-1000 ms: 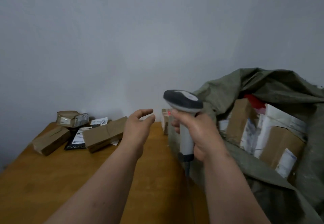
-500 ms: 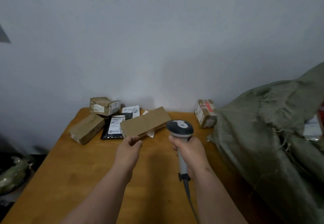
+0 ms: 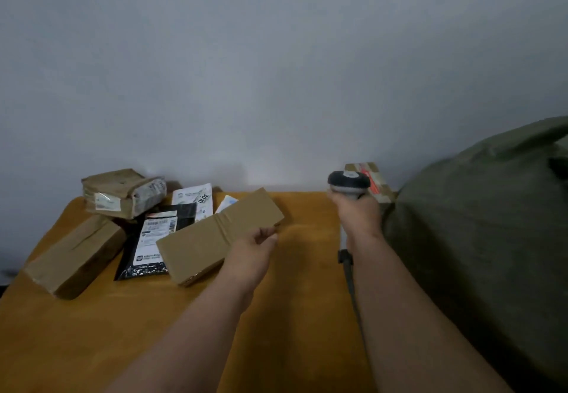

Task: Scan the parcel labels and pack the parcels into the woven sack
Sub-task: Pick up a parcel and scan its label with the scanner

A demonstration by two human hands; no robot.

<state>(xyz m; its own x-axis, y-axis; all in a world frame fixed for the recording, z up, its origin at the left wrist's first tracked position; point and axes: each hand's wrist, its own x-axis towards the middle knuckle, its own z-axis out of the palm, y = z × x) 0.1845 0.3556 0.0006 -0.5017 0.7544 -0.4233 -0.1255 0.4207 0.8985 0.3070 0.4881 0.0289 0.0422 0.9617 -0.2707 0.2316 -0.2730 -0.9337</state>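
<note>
Wooden table [image 3: 92, 331] sits under my arms. My left hand [image 3: 250, 254] reaches, fingers loosely curled, holding nothing, beside the flat brown parcel [image 3: 215, 236]. My right hand [image 3: 358, 217] grips the scanner [image 3: 349, 182]. Woven sack [image 3: 476, 223] waits right. Next, I think, grab and scan.

The tabletop [image 3: 295, 316] looks like smooth, orange-brown wood with a dull sheen. Just ahead of the left fingers [image 3: 266, 236], the flat box [image 3: 215, 236] is plain matt brown cardboard, creased across its middle. Left of it, the black mailer [image 3: 147, 248] is glossy plastic film bearing a white paper label. The two far-left parcels [image 3: 73, 257] [image 3: 123, 193] are cardboard wrapped in shiny tape. Beside the right fingers [image 3: 333, 196], the sack [image 3: 479, 233] is coarse, matt olive cloth; the scanner [image 3: 349, 181] is smooth plastic.
</note>
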